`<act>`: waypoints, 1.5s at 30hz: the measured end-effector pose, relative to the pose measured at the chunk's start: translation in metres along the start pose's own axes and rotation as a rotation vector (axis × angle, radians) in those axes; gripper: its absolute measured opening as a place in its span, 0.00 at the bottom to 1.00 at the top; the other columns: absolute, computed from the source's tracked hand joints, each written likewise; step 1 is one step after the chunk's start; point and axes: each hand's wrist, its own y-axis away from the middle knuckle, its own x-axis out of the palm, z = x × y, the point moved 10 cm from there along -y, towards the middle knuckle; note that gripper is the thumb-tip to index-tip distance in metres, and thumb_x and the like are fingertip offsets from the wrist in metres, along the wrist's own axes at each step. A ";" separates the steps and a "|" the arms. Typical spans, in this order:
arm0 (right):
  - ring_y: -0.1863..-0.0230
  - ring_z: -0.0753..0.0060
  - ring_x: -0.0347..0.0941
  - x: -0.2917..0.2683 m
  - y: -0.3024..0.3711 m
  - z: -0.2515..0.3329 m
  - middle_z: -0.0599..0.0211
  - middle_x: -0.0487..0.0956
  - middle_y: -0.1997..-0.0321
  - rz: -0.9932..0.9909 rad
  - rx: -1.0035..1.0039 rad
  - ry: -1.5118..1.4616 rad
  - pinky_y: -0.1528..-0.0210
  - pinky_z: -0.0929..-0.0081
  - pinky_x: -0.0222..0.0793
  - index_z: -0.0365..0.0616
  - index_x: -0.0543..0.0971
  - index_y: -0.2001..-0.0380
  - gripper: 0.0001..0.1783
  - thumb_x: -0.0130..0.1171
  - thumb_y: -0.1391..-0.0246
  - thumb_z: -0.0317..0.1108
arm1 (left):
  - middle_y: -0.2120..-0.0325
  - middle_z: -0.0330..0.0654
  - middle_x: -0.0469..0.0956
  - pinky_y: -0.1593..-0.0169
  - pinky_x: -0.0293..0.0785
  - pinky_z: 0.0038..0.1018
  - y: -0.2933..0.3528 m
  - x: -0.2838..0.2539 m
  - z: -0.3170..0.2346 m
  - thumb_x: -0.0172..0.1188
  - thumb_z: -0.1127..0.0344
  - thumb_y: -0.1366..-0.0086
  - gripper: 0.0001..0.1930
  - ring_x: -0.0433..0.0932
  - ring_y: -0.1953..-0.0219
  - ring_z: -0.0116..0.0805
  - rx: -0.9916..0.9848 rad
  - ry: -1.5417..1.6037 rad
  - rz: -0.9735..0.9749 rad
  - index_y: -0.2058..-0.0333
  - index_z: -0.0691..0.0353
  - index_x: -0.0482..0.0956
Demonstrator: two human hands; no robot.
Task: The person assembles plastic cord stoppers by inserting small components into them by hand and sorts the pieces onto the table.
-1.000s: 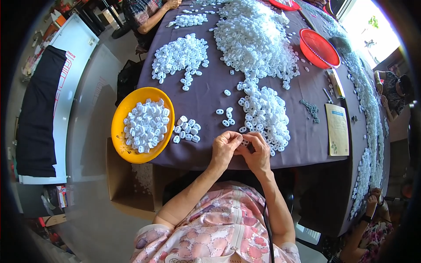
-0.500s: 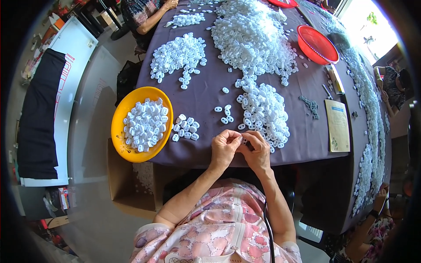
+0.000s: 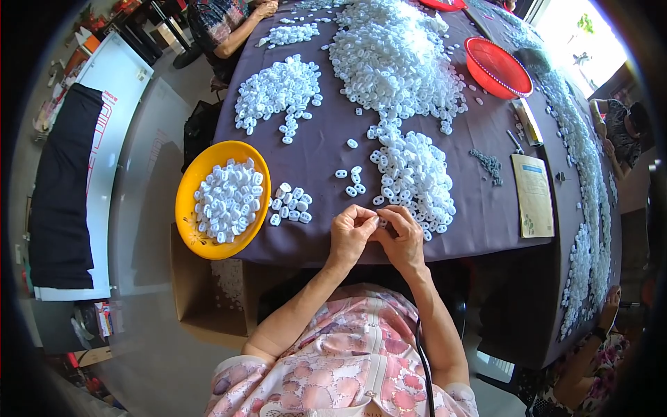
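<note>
At the table's near edge my left hand and my right hand meet fingertip to fingertip, both closed in a pinch. Whatever lies between the fingertips is too small and covered to make out. Just beyond my right hand spreads a pile of small white oval pieces with two holes. A few loose white pieces lie ahead of my left hand. To its left sits a small cluster of white pieces, beside a yellow bowl heaped with similar ones.
A large white heap and a smaller one cover the far table. At right are a red basket, a tan booklet and a grey tangle. A cardboard box stands below the bowl. Other people sit around the tables.
The whole view has shifted slightly. My hands keep the same pinch at the table edge, with only slight finger movement. At lower right, another person's arm has moved a little.
</note>
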 end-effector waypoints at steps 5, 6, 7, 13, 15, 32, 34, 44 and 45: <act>0.68 0.62 0.75 0.001 0.001 0.001 0.63 0.76 0.64 0.033 -0.007 0.022 0.67 0.72 0.71 0.42 0.79 0.67 0.14 0.65 0.62 0.26 | 0.78 0.35 0.76 0.71 0.73 0.16 0.002 -0.002 -0.003 0.58 0.75 0.41 0.03 0.73 0.76 0.18 0.029 -0.034 -0.004 0.73 0.67 0.76; 0.68 0.62 0.75 0.002 0.001 0.001 0.63 0.76 0.64 0.033 -0.006 0.022 0.67 0.72 0.71 0.42 0.79 0.67 0.14 0.65 0.62 0.26 | 0.78 0.35 0.76 0.71 0.73 0.16 0.001 -0.002 -0.004 0.58 0.75 0.41 0.03 0.73 0.76 0.18 0.029 -0.035 -0.004 0.73 0.67 0.76; 0.68 0.62 0.75 0.002 0.001 0.000 0.63 0.76 0.64 0.042 -0.001 0.014 0.67 0.72 0.71 0.42 0.79 0.67 0.14 0.65 0.62 0.26 | 0.78 0.35 0.76 0.71 0.73 0.16 0.001 -0.001 -0.002 0.58 0.75 0.41 0.03 0.73 0.76 0.18 -0.008 -0.007 0.005 0.73 0.67 0.75; 0.67 0.61 0.76 0.004 0.002 0.001 0.63 0.76 0.65 0.056 -0.006 0.023 0.67 0.71 0.72 0.41 0.79 0.67 0.14 0.64 0.62 0.25 | 0.78 0.36 0.76 0.73 0.73 0.17 0.000 -0.001 0.003 0.58 0.75 0.41 0.03 0.74 0.77 0.18 -0.065 -0.006 0.019 0.73 0.67 0.75; 0.67 0.61 0.76 0.004 0.002 0.002 0.62 0.76 0.65 0.054 -0.015 0.031 0.67 0.71 0.72 0.41 0.79 0.67 0.14 0.64 0.62 0.25 | 0.78 0.36 0.76 0.73 0.73 0.17 0.000 -0.002 0.005 0.58 0.75 0.42 0.03 0.74 0.77 0.19 -0.052 -0.023 0.015 0.73 0.67 0.75; 0.68 0.58 0.74 0.006 0.009 0.015 0.59 0.74 0.66 0.037 -0.210 0.138 0.67 0.69 0.71 0.38 0.76 0.68 0.12 0.62 0.59 0.26 | 0.80 0.35 0.77 0.74 0.72 0.16 0.008 -0.005 -0.005 0.59 0.76 0.44 0.03 0.73 0.78 0.18 0.027 -0.046 -0.040 0.77 0.67 0.76; 0.68 0.58 0.74 0.007 0.010 0.014 0.59 0.75 0.66 0.035 -0.209 0.130 0.67 0.69 0.71 0.38 0.76 0.68 0.12 0.62 0.60 0.25 | 0.81 0.34 0.76 0.73 0.72 0.16 0.008 -0.006 -0.003 0.59 0.76 0.44 0.04 0.73 0.78 0.17 0.035 -0.056 -0.034 0.77 0.67 0.76; 0.72 0.67 0.75 0.006 0.005 -0.003 0.65 0.77 0.66 0.057 -0.024 0.021 0.72 0.75 0.71 0.42 0.79 0.67 0.13 0.65 0.61 0.26 | 0.76 0.35 0.77 0.70 0.73 0.17 0.013 -0.004 0.000 0.55 0.73 0.39 0.04 0.73 0.76 0.19 -0.049 0.069 -0.041 0.71 0.68 0.77; 0.72 0.67 0.75 0.007 0.005 -0.002 0.65 0.76 0.66 0.062 -0.035 0.019 0.72 0.74 0.71 0.43 0.79 0.66 0.13 0.64 0.60 0.27 | 0.76 0.35 0.77 0.70 0.73 0.17 0.014 -0.003 -0.002 0.55 0.73 0.39 0.04 0.73 0.76 0.19 -0.050 0.070 -0.042 0.71 0.68 0.77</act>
